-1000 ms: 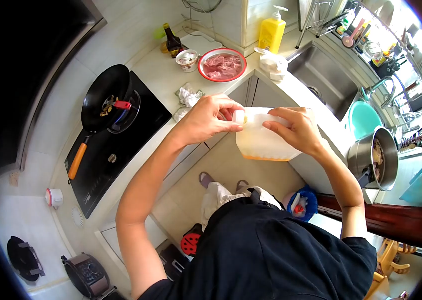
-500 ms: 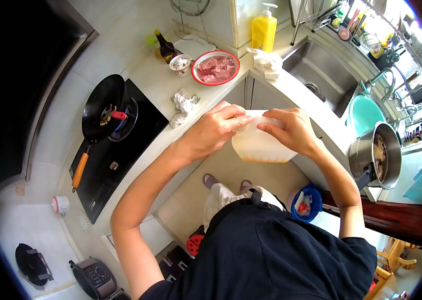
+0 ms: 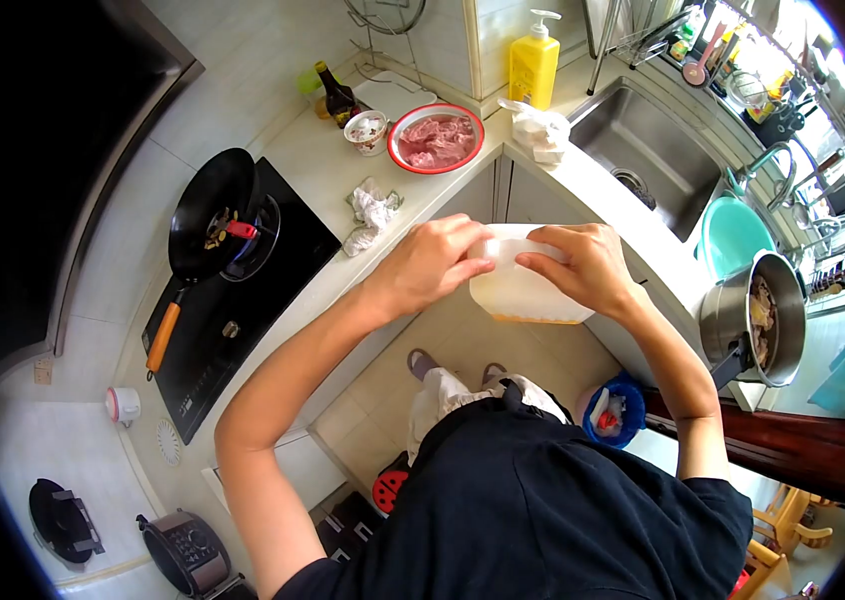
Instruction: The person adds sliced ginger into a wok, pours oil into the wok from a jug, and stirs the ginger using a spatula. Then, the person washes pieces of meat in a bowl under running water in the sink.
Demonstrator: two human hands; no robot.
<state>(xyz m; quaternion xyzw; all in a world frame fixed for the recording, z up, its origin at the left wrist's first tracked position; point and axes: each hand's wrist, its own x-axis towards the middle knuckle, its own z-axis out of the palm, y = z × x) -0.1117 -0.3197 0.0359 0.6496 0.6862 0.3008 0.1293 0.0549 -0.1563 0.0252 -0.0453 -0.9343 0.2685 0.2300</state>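
Both hands hold a whitish translucent container [image 3: 526, 290] in front of the body, above the floor. A thin orange-brown layer shows along its lower edge. My left hand [image 3: 435, 262] pinches its upper left corner, thumb and fingers closed at the rim. Around the upper right side, my right hand [image 3: 583, 264] has its thumb on the near face and its fingers behind. A black wok [image 3: 211, 215] with food pieces and a red item in it sits on the hob [image 3: 233, 350], a blue flame showing beside it.
Raw meat fills a red-rimmed bowl [image 3: 484, 128] near the corner, beside a small tub [image 3: 367, 133] and a dark bottle [image 3: 337, 95]. A yellow pump bottle [image 3: 534, 70] stands by the sink [image 3: 633, 130]. At the right are a teal basin [image 3: 733, 235] and a steel pot [image 3: 783, 330].
My left hand has shifted slightly at the container's corner, its fingers a little lower. The container has moved slightly right. The whole view has shifted a little.
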